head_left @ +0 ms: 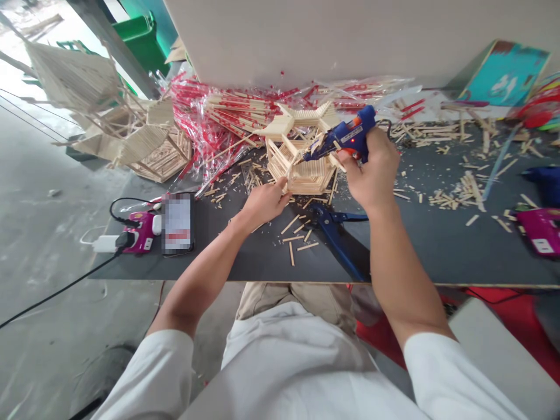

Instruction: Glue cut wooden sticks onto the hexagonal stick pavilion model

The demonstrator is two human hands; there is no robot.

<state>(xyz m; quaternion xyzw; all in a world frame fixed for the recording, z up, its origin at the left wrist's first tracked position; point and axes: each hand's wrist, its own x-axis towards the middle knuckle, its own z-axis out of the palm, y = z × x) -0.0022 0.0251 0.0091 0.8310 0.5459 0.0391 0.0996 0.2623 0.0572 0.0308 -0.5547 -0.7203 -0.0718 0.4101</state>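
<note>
Center of bench, above dark tabletop (219, 262): wooden stick frame (300, 174) held up, lower cage of stacked sticks built, star-shaped upper frame in place; open, unpanelled sides remain, unlike panelled stick structures (131, 140) at upper left. Left hand (265, 204) pinches frame's lower edge. Right hand (371, 172) wrapped round blue glue gun (345, 137), nozzle at frame. Behind, clear plastic bags (371, 93) hold red-banded sticks (236, 111), many spilling out.

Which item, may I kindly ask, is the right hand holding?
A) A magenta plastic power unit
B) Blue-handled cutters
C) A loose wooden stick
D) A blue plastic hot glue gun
D: the right hand grips the blue plastic hot glue gun, its nozzle pointing at the pale wooden stick model.
</note>
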